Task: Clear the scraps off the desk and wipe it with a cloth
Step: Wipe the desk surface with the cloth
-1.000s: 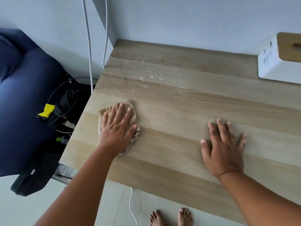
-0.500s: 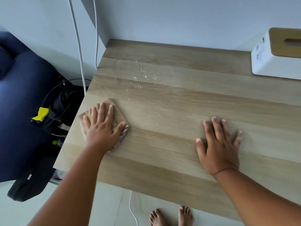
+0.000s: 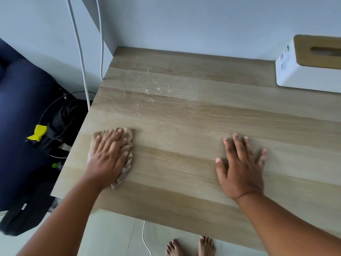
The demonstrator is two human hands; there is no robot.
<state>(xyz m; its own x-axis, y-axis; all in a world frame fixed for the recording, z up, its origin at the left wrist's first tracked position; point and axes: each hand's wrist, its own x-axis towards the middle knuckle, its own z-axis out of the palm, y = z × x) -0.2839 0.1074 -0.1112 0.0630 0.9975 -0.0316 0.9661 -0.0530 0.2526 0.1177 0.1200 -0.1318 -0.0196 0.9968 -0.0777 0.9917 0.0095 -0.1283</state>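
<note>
A light wooden desk [image 3: 203, 126] fills the view. My left hand [image 3: 108, 154] presses flat, fingers straight, on a crumpled beige cloth [image 3: 129, 159] near the desk's left edge. My right hand [image 3: 239, 167] lies flat on the bare wood to the right, fingers spread, holding nothing. Fine white crumbs [image 3: 155, 87] are scattered on the desk beyond the cloth, toward the back left.
A white tissue box with a wooden lid [image 3: 310, 65] stands at the back right against the wall. White cables [image 3: 81, 58] hang down the wall left of the desk. A dark blue seat [image 3: 16, 108] and black items with a yellow piece [image 3: 37, 133] lie left of the desk.
My left hand slid the cloth left toward the desk's edge, then back a little to the right. My right hand stays flat in the same spot.
</note>
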